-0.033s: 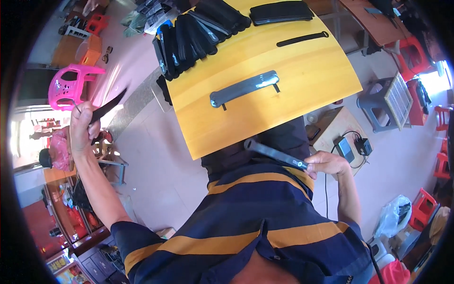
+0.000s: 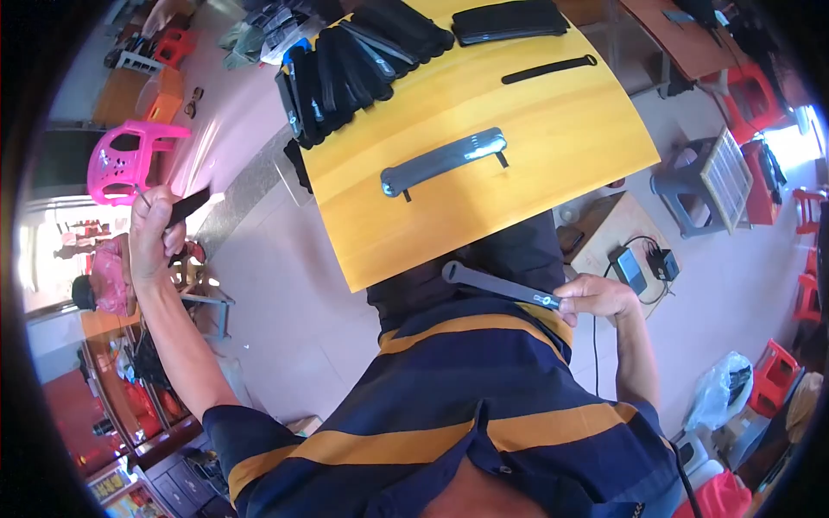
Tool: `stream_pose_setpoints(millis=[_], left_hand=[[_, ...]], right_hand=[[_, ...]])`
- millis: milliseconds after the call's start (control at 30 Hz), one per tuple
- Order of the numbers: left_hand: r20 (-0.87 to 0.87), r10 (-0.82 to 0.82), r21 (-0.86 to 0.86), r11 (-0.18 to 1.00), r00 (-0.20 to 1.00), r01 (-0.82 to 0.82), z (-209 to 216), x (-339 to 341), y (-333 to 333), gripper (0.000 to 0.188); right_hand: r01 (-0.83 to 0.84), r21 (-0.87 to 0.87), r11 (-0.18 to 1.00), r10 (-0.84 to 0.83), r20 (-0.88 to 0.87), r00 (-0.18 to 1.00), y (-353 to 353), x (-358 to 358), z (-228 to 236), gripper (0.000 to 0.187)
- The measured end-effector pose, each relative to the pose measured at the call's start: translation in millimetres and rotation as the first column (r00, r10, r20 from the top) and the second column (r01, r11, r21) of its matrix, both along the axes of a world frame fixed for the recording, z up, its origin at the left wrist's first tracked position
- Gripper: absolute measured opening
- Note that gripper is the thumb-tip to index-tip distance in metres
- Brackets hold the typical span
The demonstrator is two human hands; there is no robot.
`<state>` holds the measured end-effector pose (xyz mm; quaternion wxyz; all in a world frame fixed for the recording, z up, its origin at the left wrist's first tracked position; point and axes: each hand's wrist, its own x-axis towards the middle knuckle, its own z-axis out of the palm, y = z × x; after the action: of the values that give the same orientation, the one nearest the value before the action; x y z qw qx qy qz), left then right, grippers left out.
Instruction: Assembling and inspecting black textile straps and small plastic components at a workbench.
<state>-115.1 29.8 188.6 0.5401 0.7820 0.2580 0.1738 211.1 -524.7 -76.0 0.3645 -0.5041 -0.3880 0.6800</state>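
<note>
My left hand (image 2: 154, 231) is raised away from the table on the left, its fingers closed around a black strap (image 2: 190, 207) whose flat end sticks out to the right. My right hand (image 2: 596, 298) pinches the marked end of a dark grey strap (image 2: 501, 285) above my lap. That strap has a small round loop at its far tip, pointing left. On the yellow board (image 2: 535, 164) in front of me lies a shiny dark curved bar (image 2: 445, 162) with two short black tabs under it. A single black strap (image 2: 548, 69) with a looped end lies farther back.
Several black straps (image 2: 337, 82) are heaped at the board's far left, with a black bundle (image 2: 509, 23) at the back. A pink stool (image 2: 129, 160) stands left, a grey stool (image 2: 699, 186) right. A low box (image 2: 604, 237) carries a small device and cables.
The strap end in my left hand has swung down and looks shorter. The looped tip of the strap in my right hand has shifted slightly left and is sharper.
</note>
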Motion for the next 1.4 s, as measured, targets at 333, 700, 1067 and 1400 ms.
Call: stream_pose_setpoints(millis=[333, 700, 1067, 1400], left_hand=[[-0.18, -0.492, 0.077, 0.856, 0.852, 0.511, 2.9, 223.6, -159.8, 0.035], [-0.047, -0.77, -0.153, 0.635, 0.636, 0.757, -94.2, 385.1, -256.8, 0.038], [-0.421, -0.498, -0.224, 0.867, 0.758, 0.445, -205.7, 395.6, -212.3, 0.033], [-0.586, -0.321, 0.082, 0.89, 0.744, 0.449, -217.2, 401.7, -193.9, 0.039]], right_hand=[[-0.143, 0.199, 0.97, 0.143, 0.015, 0.99, 73.5, -26.4, 11.9, 0.035], [-0.02, 0.232, 0.972, 0.015, 0.025, 1.0, 69.7, -36.0, 24.8, 0.031], [-0.032, 0.201, 0.979, 0.028, 0.023, 0.999, 70.3, -27.9, 15.7, 0.033], [-0.023, 0.153, 0.988, 0.013, 0.07, 0.997, 73.9, -30.6, 19.8, 0.032]])
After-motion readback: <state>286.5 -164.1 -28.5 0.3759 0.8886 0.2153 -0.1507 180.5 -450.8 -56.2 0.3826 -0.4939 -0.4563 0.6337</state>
